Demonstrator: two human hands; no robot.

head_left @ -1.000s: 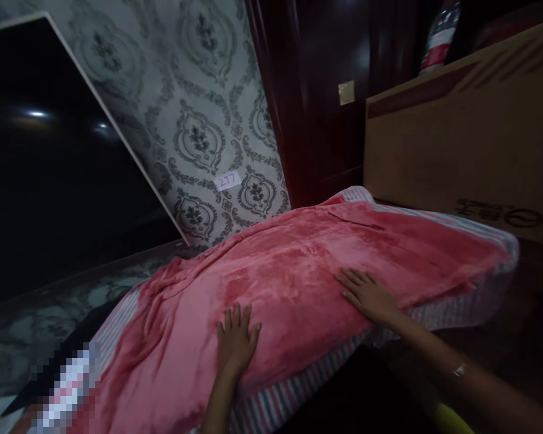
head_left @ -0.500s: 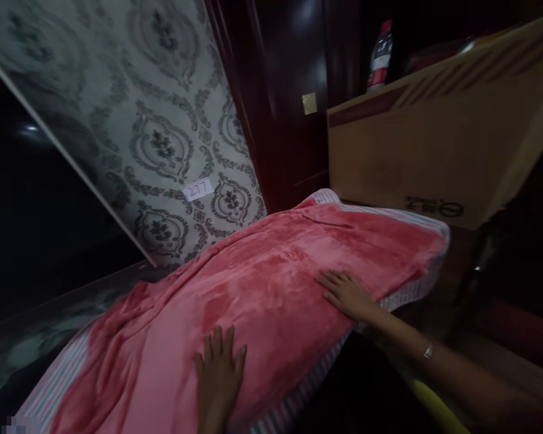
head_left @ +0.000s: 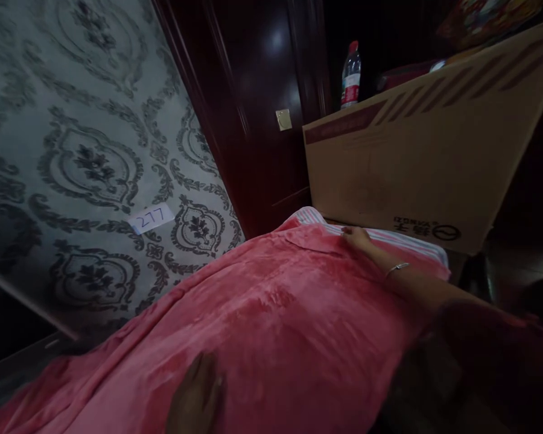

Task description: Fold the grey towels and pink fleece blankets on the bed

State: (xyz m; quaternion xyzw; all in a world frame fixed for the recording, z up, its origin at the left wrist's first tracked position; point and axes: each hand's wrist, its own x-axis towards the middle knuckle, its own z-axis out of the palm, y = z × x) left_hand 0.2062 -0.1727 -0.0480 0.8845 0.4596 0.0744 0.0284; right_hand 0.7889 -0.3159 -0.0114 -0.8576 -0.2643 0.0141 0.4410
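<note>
A pink plush blanket lies spread over a striped pillow or cushion whose pink and white edge shows at the far end. My right hand reaches across to the blanket's far edge and rests on it beside the stripes, a bracelet on the wrist; its fingers are too dark to read. My left hand lies on the blanket near the bottom of the view, blurred and dim, fingers seemingly flat.
A big cardboard box stands just behind the far edge. On top behind it is a plastic bottle. Dark wooden doors fill the back. Patterned wallpaper with a paper label reading 277 is on the left.
My right hand has moved from the blanket's near right side up to its far edge by the box. The view has swung right and closer; my left hand has slid lower in view.
</note>
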